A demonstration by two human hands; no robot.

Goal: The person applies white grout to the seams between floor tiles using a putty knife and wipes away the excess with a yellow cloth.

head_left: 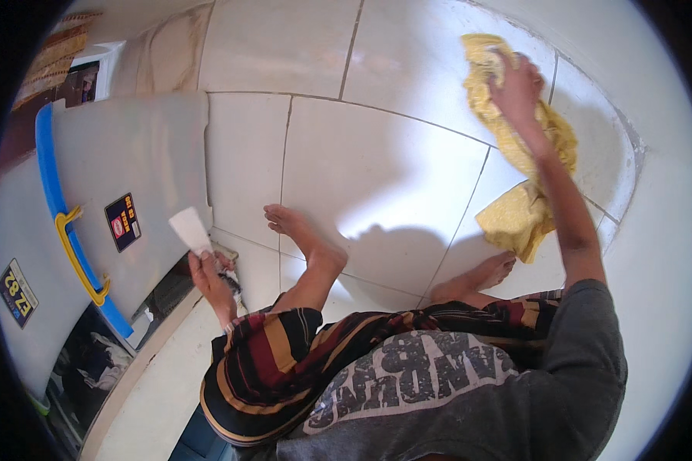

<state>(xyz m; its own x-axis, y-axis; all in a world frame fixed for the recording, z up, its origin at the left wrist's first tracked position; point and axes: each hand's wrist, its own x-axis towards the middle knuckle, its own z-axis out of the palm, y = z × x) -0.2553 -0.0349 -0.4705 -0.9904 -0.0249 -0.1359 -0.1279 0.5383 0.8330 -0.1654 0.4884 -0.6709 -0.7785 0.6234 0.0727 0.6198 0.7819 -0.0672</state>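
Note:
A yellow cloth (513,157) lies bunched and trailing over the pale floor tiles at the far right. My right hand (519,88), arm stretched out, presses down on its far end with the fingers curled into the fabric. The near end of the cloth spreads out close to my right foot. At the left, my left hand (214,284) grips the narrow end of a flat white scraper (189,229). Its flared blade points up and away from the hand, beside a translucent storage box. Part of the scraper's handle is hidden by my fingers.
Large white floor tiles (377,165) with dark joints stretch ahead. Two translucent plastic boxes (158,146) with a blue rim and yellow handle stand at the left. A white wall (669,207) curves along the right. My bare feet (477,280) are on the tiles.

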